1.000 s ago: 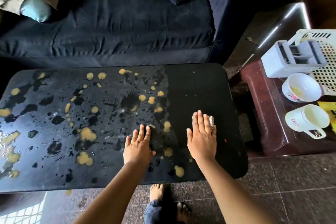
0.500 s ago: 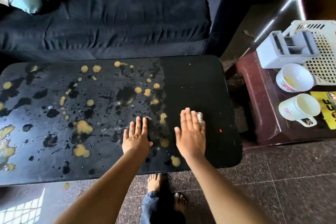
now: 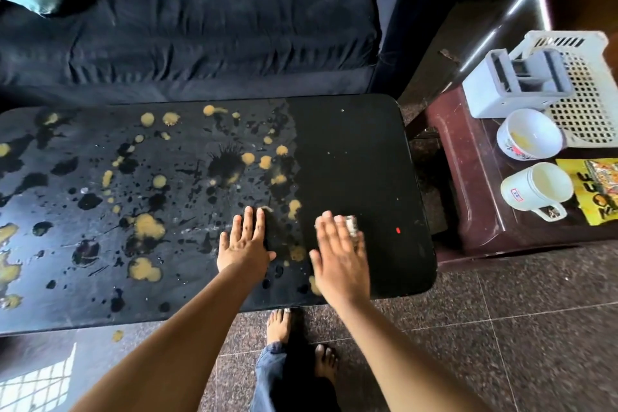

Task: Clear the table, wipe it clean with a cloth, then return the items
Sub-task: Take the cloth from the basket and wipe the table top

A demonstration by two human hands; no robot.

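Right hand [image 3: 339, 256] flat, fingers spread, grip pressing small pale crumpled cloth [image 3: 350, 223] onto black rectangular desk [image 3: 354, 157]. Left hand [image 3: 245, 242] flat, empty, bracing. Judgement: overlap strokes leftward into yellow splatter [image 3: 147, 227]; refold cloth when soiled.

hands 2 [image 3: 245, 246] [image 3: 339, 259] | tables 2 [image 3: 351, 150] [image 3: 468, 211] | mugs 1 [image 3: 535, 189] | bowls 1 [image 3: 530, 134] | baskets 1 [image 3: 588, 110]

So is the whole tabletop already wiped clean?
No, yellow and black splatters cover the table left of the hands; only the right-hand strip looks clean.
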